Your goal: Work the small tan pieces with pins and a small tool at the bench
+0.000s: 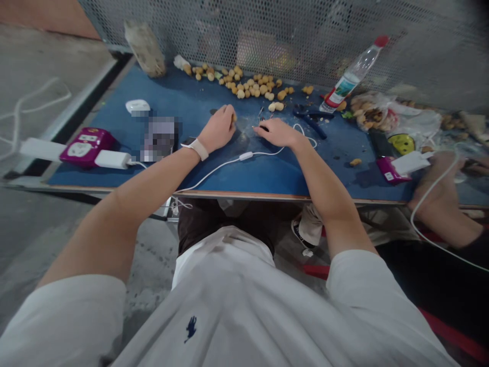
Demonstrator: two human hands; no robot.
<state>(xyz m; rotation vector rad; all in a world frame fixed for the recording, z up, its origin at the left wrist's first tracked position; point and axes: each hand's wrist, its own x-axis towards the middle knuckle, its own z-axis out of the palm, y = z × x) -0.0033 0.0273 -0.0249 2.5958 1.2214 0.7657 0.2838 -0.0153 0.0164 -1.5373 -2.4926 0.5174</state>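
Blue table (252, 178) before a perforated panel (214, 30), and the left hand (223, 122) curls around a small tan piece (234, 118), hiding where its long axis points; the right hand (280, 131) sits nearby, fingers bent, its hold impossible to tell. That white cable (246, 156) could snag if the right hand drags; round tan pieces (256, 87) lie beyond.

A perforated grey metal panel (214, 30) rises along the far edge of the blue tabletop (244, 177); stained grey floor (30, 239) spreads at left and beneath; an orange-brown band (46, 18) crosses the upper left corner; the light is dull.
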